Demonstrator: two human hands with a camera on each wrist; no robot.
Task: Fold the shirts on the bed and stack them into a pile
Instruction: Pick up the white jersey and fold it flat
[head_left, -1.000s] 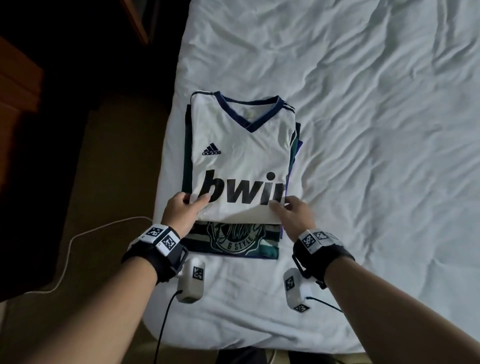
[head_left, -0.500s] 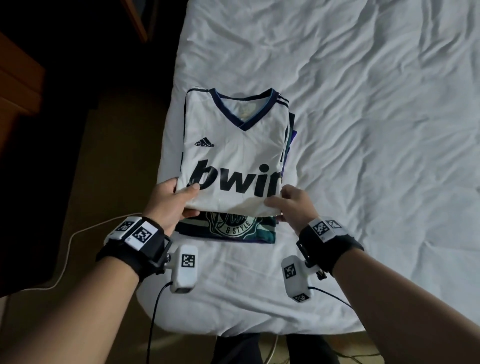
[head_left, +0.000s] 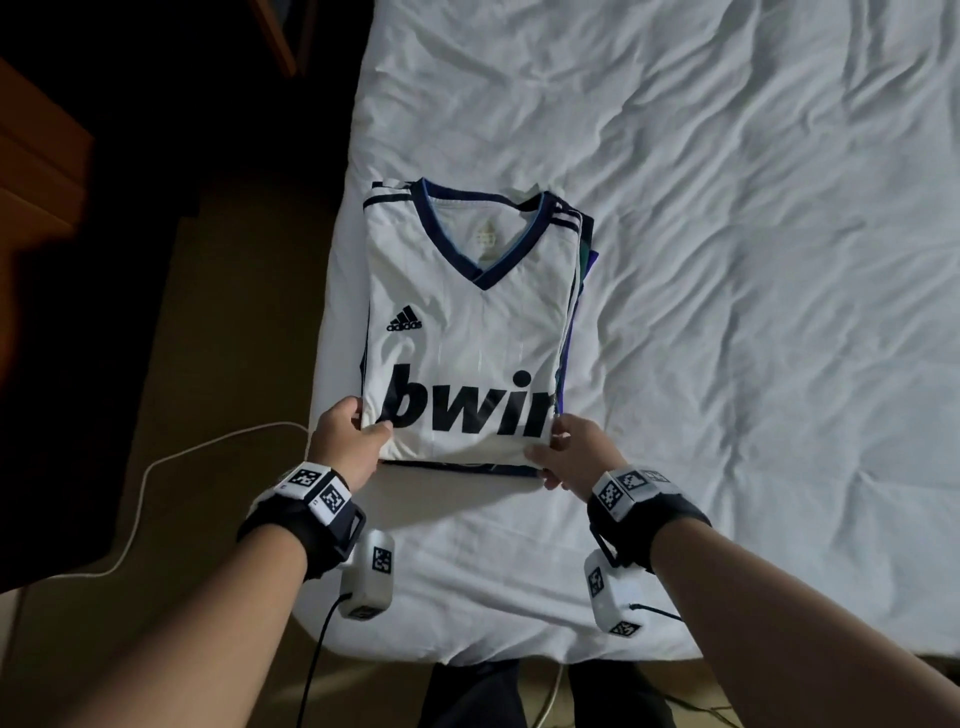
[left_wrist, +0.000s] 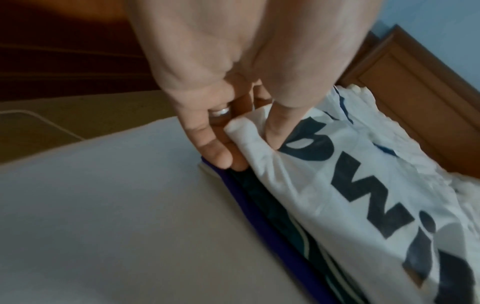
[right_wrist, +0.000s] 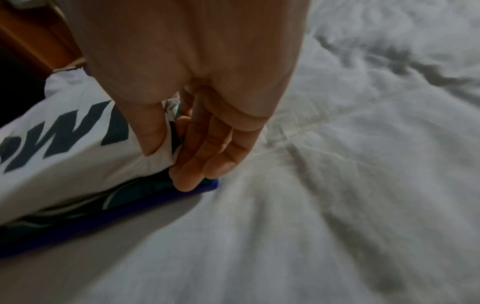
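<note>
The near left corner of a folded white football shirt with a navy V-collar and black lettering (head_left: 467, 332) is pinched by the left hand (head_left: 345, 441), thumb on top and fingers beneath. The near right corner is pinched likewise by the right hand (head_left: 574, 452). The shirt is laid over a pile of folded dark shirts, a blue and a green one (left_wrist: 272, 222), near the left edge of the bed's rumpled white sheet (head_left: 753, 260). The stacking step seems nearly done, though the blurred wrist views leave full contact unclear. Next, both corners should be released and the near edge squared with the pile.
</note>
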